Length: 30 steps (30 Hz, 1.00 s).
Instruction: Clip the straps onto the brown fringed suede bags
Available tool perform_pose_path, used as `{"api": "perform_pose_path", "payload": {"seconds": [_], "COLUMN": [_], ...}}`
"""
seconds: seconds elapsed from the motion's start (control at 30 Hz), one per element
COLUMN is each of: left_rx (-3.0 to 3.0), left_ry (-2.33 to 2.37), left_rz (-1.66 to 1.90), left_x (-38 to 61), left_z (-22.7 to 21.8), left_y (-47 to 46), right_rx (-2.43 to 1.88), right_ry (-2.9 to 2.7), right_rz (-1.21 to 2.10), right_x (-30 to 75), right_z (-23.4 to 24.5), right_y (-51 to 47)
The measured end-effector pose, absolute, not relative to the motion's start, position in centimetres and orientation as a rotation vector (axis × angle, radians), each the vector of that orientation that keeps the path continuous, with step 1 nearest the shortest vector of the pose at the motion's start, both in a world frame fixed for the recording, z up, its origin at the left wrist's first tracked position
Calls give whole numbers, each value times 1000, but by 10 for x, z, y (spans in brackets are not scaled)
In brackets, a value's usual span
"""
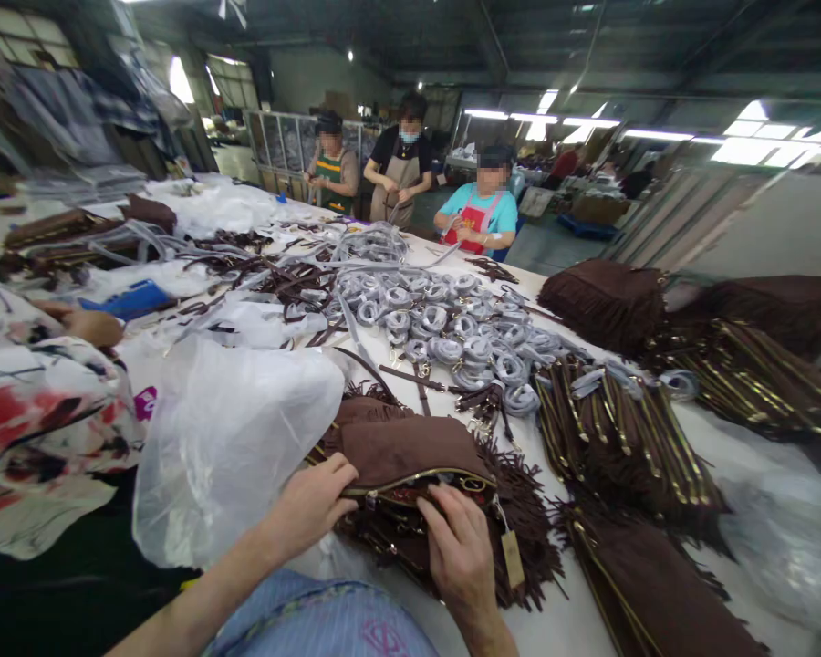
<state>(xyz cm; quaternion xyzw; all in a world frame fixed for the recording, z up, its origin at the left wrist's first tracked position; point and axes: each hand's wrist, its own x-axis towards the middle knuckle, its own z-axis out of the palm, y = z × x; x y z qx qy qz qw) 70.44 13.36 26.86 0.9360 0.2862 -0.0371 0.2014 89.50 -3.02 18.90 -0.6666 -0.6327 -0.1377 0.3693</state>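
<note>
A brown fringed bag (410, 443) lies in front of me with its gold zipper undone and a dark gap along the top. My left hand (318, 497) is closed on the bag's left end, beside the zipper. The fingers of my right hand (462, 538) are bent over the near edge of the opening, their tips partly hidden inside. From the bag's right end hangs a tan paper tag (513, 558). A crumpled clear plastic bag (225, 447) lies just left of my left hand.
Coiled, grey-wrapped straps (444, 319) are heaped mid-table. Several brown zippered bags (622, 429) are stacked at right, near more plastic (786, 547). A person in a floral sleeve (47, 401) is close at left; three people stand across the table (287, 208).
</note>
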Motion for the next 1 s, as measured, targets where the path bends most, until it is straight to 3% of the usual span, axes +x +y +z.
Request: {"api": "perform_pose_path", "payload": {"seconds": [0.17,0.27,0.47,0.73,0.87,1.0], "left_rx": [2809,2847,2939,2906,2818,2680], "left_ry": [690,518,376,402,235,116], "left_rz": [-20,65,363,812,777,605], "left_x": [713,715,713,698,706,726], "left_z": [268,265,266,276,272,280], "left_y": [118,119,128,152,144,118], "right_rx": [-1788,-1834,-1799,-2311,-2496,-2257], "right_ry": [-1197,-994,-1278,-1016,-1109,-1504], "right_rz": [393,507,353,-68,-292,-535], "right_x": [835,826,845,943,945,909], "right_z": [221,231,247,236,230,239], "right_y": [-17,-2,-7,-81,-105,-79]}}
